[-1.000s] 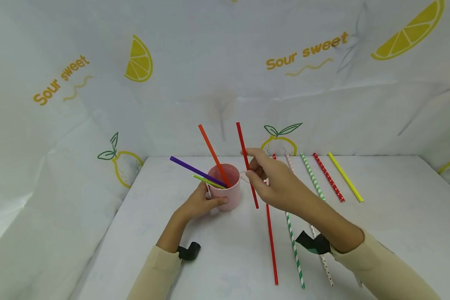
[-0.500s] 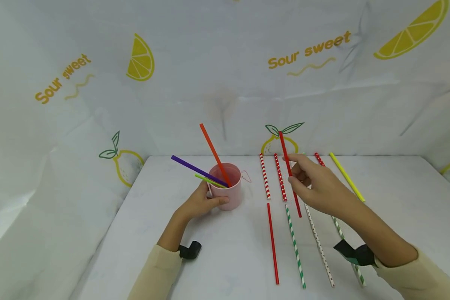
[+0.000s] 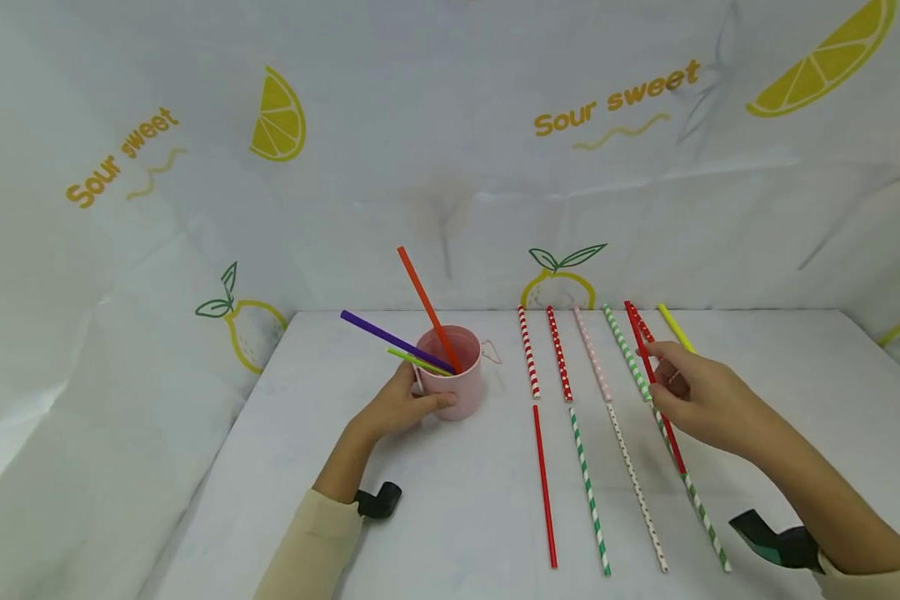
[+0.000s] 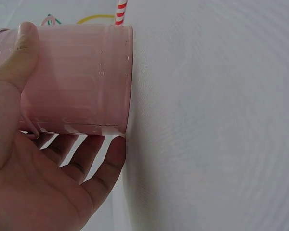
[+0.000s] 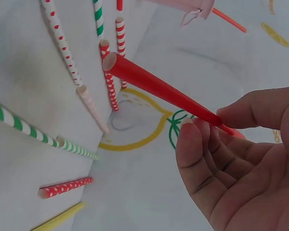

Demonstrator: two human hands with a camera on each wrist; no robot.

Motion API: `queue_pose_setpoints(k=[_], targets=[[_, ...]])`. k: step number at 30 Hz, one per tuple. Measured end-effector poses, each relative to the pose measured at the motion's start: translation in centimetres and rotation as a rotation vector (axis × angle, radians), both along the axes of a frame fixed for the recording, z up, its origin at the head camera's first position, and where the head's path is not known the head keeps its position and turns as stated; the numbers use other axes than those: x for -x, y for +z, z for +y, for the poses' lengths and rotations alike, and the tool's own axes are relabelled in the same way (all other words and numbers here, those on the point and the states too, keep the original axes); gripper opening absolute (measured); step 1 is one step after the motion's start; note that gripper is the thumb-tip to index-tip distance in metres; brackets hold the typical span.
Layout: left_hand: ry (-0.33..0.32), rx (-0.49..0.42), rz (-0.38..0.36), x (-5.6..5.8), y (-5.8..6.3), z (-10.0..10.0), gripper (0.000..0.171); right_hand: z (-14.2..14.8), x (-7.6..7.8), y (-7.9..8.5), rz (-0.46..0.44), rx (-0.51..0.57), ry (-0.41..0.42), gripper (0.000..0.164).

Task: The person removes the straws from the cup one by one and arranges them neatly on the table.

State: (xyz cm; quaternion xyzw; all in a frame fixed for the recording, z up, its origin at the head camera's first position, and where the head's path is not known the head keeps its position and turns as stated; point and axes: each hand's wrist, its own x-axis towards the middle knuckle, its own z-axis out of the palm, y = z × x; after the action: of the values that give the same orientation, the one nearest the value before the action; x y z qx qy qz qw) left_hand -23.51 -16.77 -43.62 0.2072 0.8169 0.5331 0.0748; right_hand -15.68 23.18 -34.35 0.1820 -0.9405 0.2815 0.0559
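My left hand holds a pink metal pail on the white table, thumb across its near side and fingers spread along its far side in the left wrist view. An orange straw, a purple straw and a short lime-green straw lean out of the pail. Between thumb and fingertips, my right hand pinches a plain red straw. In the head view that straw slants across the light-green striped and red dotted straws at the right.
Two rows of paper straws lie on the table. The back row includes a red-striped straw, a pink straw and a yellow straw. In front lie a red straw and a green-striped straw. A lemon-printed sheet hangs behind.
My right hand has carried the red straw rightward, from beside the pail to over the straws at the right. The left hand and pail have stayed in place.
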Motion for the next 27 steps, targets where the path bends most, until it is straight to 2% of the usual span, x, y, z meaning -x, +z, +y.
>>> queue_pose_setpoints(k=[5, 11, 17, 21, 25, 27], targets=[[-0.006, -0.004, -0.005, 0.0, -0.1, 0.0, 0.081, 1.8, -0.5, -1.6, -0.078, -0.04, -0.033, 0.047], [-0.014, -0.014, -0.005, 0.0, -0.2, 0.0, 0.083, 3.7, -1.1, -3.4, -0.218, -0.083, -0.076, 0.05], [0.004, -0.013, -0.015, -0.3, 0.1, 0.2, 0.084, 5.3, -1.3, -4.9, -0.372, -0.121, -0.113, 0.049], [0.015, -0.015, -0.019, -1.1, 1.4, 0.4, 0.083, 6.1, -1.6, -5.8, -0.422, -0.118, -0.118, 0.047], [0.0, -0.018, -0.031, -1.9, 3.0, 0.6, 0.081, 6.7, -1.9, -6.4, -0.447, -0.123, -0.118, 0.048], [-0.008, -0.015, -0.042, -1.9, 3.2, 0.6, 0.082, 7.0, -2.1, -6.7, -0.452, -0.13, -0.117, 0.048]])
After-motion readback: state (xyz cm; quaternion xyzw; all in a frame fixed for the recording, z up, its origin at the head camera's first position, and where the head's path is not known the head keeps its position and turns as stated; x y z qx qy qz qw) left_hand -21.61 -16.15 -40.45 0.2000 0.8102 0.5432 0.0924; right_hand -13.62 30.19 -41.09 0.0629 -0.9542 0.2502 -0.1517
